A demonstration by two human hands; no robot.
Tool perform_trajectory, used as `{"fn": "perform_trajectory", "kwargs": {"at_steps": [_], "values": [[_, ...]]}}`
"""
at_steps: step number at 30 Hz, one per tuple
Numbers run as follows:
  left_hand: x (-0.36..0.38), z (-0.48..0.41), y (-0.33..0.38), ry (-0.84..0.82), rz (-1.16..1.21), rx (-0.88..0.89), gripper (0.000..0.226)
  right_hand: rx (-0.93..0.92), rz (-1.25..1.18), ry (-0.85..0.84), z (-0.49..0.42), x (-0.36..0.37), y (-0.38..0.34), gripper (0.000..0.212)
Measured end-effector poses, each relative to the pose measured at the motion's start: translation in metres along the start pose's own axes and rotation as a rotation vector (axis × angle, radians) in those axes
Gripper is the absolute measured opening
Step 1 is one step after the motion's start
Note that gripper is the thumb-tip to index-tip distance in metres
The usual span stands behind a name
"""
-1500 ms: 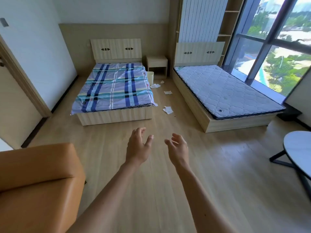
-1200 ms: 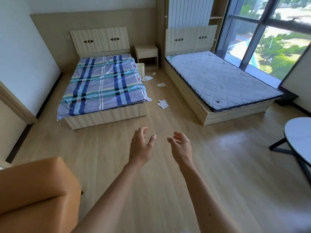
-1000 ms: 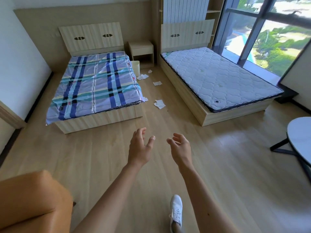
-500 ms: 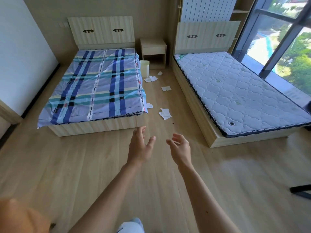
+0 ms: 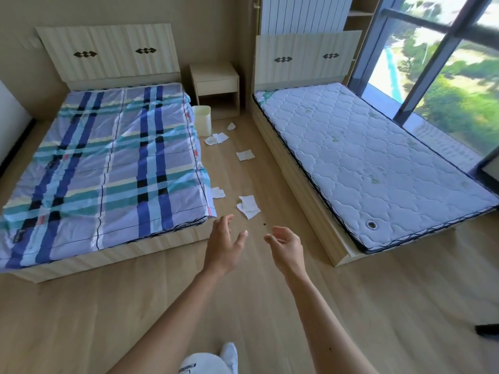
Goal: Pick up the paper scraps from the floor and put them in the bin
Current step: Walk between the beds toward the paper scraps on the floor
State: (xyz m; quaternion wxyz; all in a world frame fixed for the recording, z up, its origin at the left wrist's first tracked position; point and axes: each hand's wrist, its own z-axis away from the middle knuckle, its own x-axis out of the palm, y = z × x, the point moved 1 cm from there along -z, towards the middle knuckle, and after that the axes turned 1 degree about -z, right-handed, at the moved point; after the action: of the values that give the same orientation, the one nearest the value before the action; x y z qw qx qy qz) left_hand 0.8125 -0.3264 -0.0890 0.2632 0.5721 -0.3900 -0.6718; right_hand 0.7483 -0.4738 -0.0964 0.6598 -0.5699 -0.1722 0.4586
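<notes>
Nearest the camera, at the bottom edge of the view: a white shoe [image 5: 229, 356] and a light-clad knee [image 5: 201, 363] over the wood floor [image 5: 378, 306].

Both bare forearms extend forward above the floor. Left hand [image 5: 223, 245]: fingers spread, loosely curved, nothing in it. Right hand [image 5: 286, 245]: fingers apart and curled, palm turned inward, nothing in it. The two hands are near each other, not touching.

Just beyond the hands, a small dark speck [image 5: 264, 224] on the floor.

Paper scraps, all on the floor in the aisle between the two beds:
- crumpled white cluster [image 5: 248, 206], nearest, just past the left hand's fingertips;
- single scrap [image 5: 217, 192] touching the foot corner of the plaid bed's sheet;
- single scrap [image 5: 245, 155] mid-aisle;
- overlapping pair [image 5: 216, 139] just in front of the bin;
- small scrap [image 5: 231, 126] beside the bin, near the nightstand.

Bin [image 5: 202, 121]: pale, upright, on the floor against the plaid bed's side edge, in front of the nightstand [image 5: 214, 86]. Contents cannot be told.

Left of the aisle: plaid bed [image 5: 102, 168], blue-striped sheet. Right: bare quilted mattress [image 5: 372, 163] on a wooden frame. Window [image 5: 448, 76] at the far right.
</notes>
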Motion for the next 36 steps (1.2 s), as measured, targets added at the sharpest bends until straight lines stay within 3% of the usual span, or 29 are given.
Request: {"fn": "perform_trajectory", "kwargs": {"at_steps": [9, 20, 27, 36], "values": [[0.042, -0.167, 0.011, -0.084, -0.035, -0.024, 0.052, 0.057, 0.027, -0.009, -0.162, 0.022, -0.036, 0.034], [0.091, -0.364, 0.013, 0.039, -0.011, -0.273, 0.052, 0.067, 0.242, -0.296, -0.409, 0.052, -0.081, 0.039], [0.088, -0.469, -0.004, 0.117, -0.019, -0.369, 0.047, 0.07, 0.389, -0.454, -0.531, 0.123, -0.105, 0.038], [0.084, -0.647, -0.072, 0.06, 0.003, -0.428, 0.046, 0.182, 0.603, -0.535, -0.674, 0.236, -0.091, 0.046]]}}
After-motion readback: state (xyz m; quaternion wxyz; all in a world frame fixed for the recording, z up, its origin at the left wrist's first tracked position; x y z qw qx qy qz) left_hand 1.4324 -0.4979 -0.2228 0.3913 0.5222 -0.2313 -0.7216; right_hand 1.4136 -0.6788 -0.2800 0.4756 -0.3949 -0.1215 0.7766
